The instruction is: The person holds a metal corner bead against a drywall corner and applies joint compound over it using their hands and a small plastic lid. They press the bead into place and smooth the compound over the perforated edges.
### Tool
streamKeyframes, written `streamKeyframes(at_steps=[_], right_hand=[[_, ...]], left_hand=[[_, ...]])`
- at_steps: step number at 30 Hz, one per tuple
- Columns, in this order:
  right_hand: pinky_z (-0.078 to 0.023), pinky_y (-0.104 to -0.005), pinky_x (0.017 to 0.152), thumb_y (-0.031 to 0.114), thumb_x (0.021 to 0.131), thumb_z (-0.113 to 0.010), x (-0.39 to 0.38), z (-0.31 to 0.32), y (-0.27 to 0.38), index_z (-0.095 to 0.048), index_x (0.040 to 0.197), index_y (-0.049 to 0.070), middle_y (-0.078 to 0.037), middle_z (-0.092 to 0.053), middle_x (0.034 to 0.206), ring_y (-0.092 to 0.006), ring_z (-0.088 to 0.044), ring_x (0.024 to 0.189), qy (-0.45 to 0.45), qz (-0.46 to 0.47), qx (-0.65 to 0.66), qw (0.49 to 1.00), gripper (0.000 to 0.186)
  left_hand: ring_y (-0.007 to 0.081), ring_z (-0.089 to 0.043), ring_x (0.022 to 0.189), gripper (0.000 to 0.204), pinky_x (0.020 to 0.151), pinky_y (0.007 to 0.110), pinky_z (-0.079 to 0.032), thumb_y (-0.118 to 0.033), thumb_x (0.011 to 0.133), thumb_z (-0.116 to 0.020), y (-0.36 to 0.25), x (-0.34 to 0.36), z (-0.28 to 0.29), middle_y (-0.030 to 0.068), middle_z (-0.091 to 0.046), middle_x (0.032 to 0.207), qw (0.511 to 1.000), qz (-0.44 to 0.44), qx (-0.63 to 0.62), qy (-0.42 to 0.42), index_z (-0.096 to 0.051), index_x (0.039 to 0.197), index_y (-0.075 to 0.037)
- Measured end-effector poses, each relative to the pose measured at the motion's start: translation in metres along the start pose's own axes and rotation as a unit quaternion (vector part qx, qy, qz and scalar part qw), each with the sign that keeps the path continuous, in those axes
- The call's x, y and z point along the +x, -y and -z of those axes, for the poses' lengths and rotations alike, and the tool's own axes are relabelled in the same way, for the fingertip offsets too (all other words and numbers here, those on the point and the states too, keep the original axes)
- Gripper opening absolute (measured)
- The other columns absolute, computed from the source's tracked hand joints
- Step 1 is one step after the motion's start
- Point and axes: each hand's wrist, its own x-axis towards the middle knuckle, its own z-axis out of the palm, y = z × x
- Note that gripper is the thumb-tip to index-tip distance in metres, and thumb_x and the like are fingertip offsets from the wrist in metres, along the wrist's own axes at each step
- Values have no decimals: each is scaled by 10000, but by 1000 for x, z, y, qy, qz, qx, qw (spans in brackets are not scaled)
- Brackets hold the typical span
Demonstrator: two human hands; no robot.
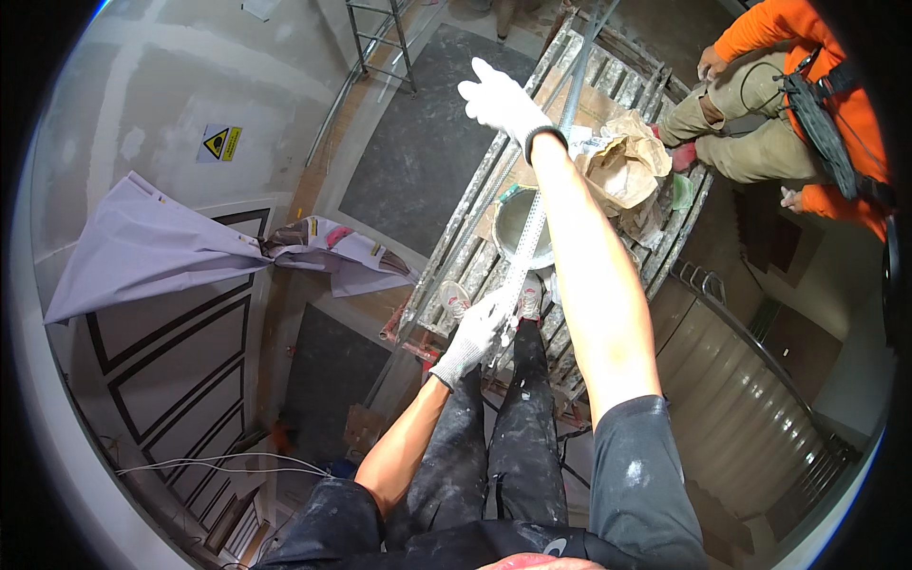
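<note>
My left hand (472, 340), in a white knitted glove, is closed around the lower end of a long perforated metal strip (528, 252). From there the strip runs up and away, over a bucket and under my right forearm. My right hand (503, 101), gloved in white with a dark cuff, reaches far forward to the left of the strip. Its fingers are stretched out, and nothing shows in them. Below the strip stands the round bucket (500, 220), pale inside. Beside it an opened brown paper bag (642, 157) holds whitish powder.
I stand on a slatted, plaster-spattered platform (463, 220). At the right is another person in an orange top (774, 33). A ladder (388, 43) leans at the far left, near a wall with a yellow warning sign (219, 143). A pale sheet (152, 249) hangs left; a curved railing (736, 323) is lower right.
</note>
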Motion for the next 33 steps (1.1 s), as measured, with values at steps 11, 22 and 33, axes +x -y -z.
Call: streamKeyframes(at_steps=[11,22,33], right_hand=[[-560,-475,915,280,945,-548,6,-56,-20,-735,1033,96,-180,-714,1115,-377,-693,1031,-15,391,-330,859,277],[-558,-468,763,113,718,-648,44,-114,45,-770,1040,29,-185,-757,1004,-339,-721,914,150,304,-389,857,355],[-575,-448,808,114,765,-690,39,-154,45,-732,1059,29,-170,-737,1057,-345,-712,954,52,372,-326,867,308]], left_hand=[[146,-647,898,375,818,313,-538,-271,1056,-559,23,11,11,65,-697,1050,985,-78,155,-19,-598,1330,-17],[297,-662,1002,300,898,399,-523,-215,1058,-510,2,5,27,169,-694,1102,980,-61,182,45,-657,1205,1],[259,-647,951,284,864,376,-520,-208,1053,-522,24,3,61,131,-691,1055,991,-28,132,-3,-661,1187,1]])
